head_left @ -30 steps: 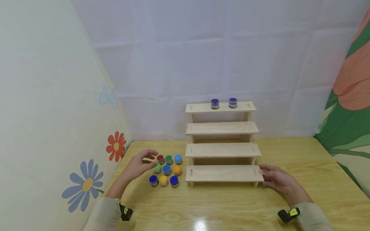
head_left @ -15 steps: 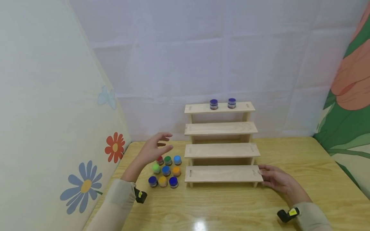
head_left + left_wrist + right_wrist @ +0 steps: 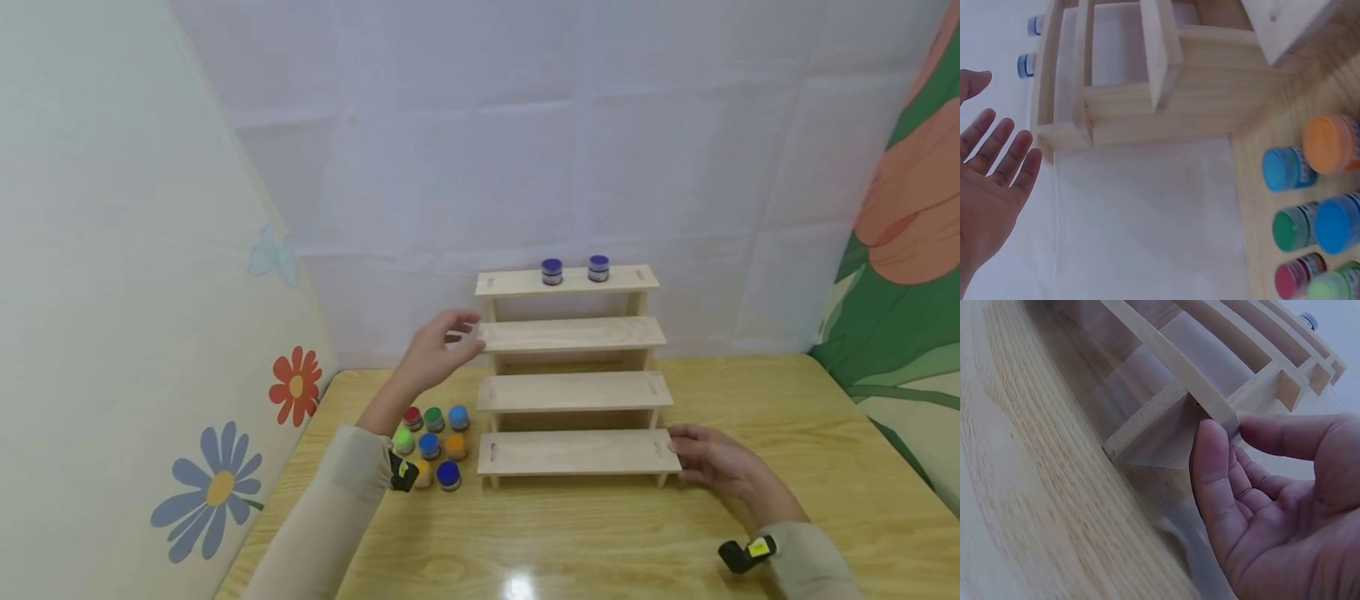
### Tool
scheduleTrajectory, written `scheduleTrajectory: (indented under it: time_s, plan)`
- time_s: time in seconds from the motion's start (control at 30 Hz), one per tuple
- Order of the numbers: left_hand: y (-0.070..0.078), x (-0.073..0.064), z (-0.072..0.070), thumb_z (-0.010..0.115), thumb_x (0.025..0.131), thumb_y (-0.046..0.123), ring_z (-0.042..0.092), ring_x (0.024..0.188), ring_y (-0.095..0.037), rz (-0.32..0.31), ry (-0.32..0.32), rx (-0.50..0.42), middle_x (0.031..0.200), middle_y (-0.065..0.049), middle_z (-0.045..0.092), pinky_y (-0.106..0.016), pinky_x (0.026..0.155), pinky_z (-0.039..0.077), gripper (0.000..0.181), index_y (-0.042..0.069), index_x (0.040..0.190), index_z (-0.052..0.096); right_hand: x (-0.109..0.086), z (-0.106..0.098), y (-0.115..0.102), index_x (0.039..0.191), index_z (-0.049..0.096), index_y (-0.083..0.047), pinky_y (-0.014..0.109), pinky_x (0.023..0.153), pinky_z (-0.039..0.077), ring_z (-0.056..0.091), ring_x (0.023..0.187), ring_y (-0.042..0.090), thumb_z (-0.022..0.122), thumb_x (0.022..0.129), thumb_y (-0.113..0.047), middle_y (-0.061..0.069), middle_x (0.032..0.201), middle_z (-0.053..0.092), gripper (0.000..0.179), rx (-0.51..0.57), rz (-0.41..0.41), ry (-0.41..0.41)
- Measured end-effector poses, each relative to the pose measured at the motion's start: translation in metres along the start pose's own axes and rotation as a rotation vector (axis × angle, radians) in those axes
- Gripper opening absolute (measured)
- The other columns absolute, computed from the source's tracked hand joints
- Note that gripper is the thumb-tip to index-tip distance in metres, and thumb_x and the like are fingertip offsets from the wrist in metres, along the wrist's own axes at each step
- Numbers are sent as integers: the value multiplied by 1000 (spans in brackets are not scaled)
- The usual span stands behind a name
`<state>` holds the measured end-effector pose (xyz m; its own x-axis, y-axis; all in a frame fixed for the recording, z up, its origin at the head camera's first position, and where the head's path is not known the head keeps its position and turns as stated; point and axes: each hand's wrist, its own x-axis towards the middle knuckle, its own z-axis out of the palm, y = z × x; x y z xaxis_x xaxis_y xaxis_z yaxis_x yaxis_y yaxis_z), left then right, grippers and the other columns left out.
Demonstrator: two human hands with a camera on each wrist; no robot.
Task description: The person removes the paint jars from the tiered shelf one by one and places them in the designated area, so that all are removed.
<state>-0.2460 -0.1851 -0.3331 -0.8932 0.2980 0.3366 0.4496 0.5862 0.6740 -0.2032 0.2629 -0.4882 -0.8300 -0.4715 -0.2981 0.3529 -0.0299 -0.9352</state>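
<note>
A four-step wooden display rack (image 3: 573, 452) stands on the table. At the right end of its lowest shelf, my right hand (image 3: 716, 465) pinches the board between thumb and fingers; the right wrist view shows this grip on the shelf corner (image 3: 1219, 412). My left hand (image 3: 438, 352) is raised near the left end of the second shelf from the top, its fingers spread and holding nothing in the left wrist view. Two paint jars with dark blue lids, a left one (image 3: 552, 272) and a right one (image 3: 598, 268), sit on the top shelf.
Several small paint jars with coloured lids, among them an orange one (image 3: 455, 447) and a red one (image 3: 412, 418), stand left of the rack. My left forearm (image 3: 330, 500) covers part of this group. A white cloth (image 3: 420, 183) hangs behind the table (image 3: 600, 533).
My left hand has moved up and to the right, from beside the jars on the table to the rack's left side. My right hand keeps its hold on the lowest shelf.
</note>
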Motion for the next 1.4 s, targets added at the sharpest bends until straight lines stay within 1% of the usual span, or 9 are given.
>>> scheduleTrajectory:
  time_s: [0.2,0.37,0.5,0.6,0.7,0.77,0.87,1.2,1.4]
  plan:
    - [17,30,10,71,95,21,60,120,-32,31,4,26,133,-18,62,-47,105,51,45,1,133,58,-2,-1,-3,137,41,4,25,71,60,68,88,12,57,103,-13,2,103,69,42,-14,2,-4]
    - [32,56,20,71,96,19,59,121,-34,55,12,11,132,-17,63,-44,106,49,40,2,131,60,-2,-2,-5,147,25,13,26,71,60,67,91,13,57,103,-15,2,106,68,62,-45,21,25]
    - [41,75,28,71,95,19,58,121,-30,39,30,5,132,-14,64,-40,107,49,40,3,130,61,1,-2,-6,152,15,14,26,70,59,67,90,14,58,102,-14,2,106,68,71,-37,45,38]
    - [45,88,34,71,94,20,59,121,-27,18,43,14,131,-11,64,-38,107,49,41,4,130,61,3,-3,-7,151,17,12,25,69,59,67,88,14,58,101,-13,1,104,68,70,-4,61,37]
    - [45,98,41,71,94,22,59,119,-27,7,56,14,130,-12,65,-38,106,49,41,4,131,61,3,-5,-6,142,35,6,25,68,59,67,85,13,57,101,-11,2,102,68,49,34,56,9]
    - [46,104,46,71,94,20,60,119,-29,1,64,-6,130,-14,64,-39,106,50,42,2,131,61,4,-6,-5,130,47,-4,24,66,59,67,83,13,56,101,-9,2,100,68,30,57,51,-7]
    - [46,113,53,72,93,15,59,119,-31,-15,81,-44,131,-16,63,-40,106,50,44,0,132,60,4,-6,-3,117,51,-12,23,66,59,67,82,12,55,102,-8,2,98,68,17,69,39,-32]
    - [45,128,65,74,91,14,57,124,-30,-94,112,-69,138,-16,59,-37,105,51,54,1,139,54,5,-5,0,118,52,-13,23,66,58,67,84,13,54,102,-9,2,100,68,16,71,23,-61]
    - [47,134,67,75,91,12,52,131,-32,-145,90,-83,145,-16,54,-39,109,48,60,2,144,50,6,-3,0,118,55,-13,22,67,58,67,85,13,53,103,-9,2,101,68,16,67,12,-75]
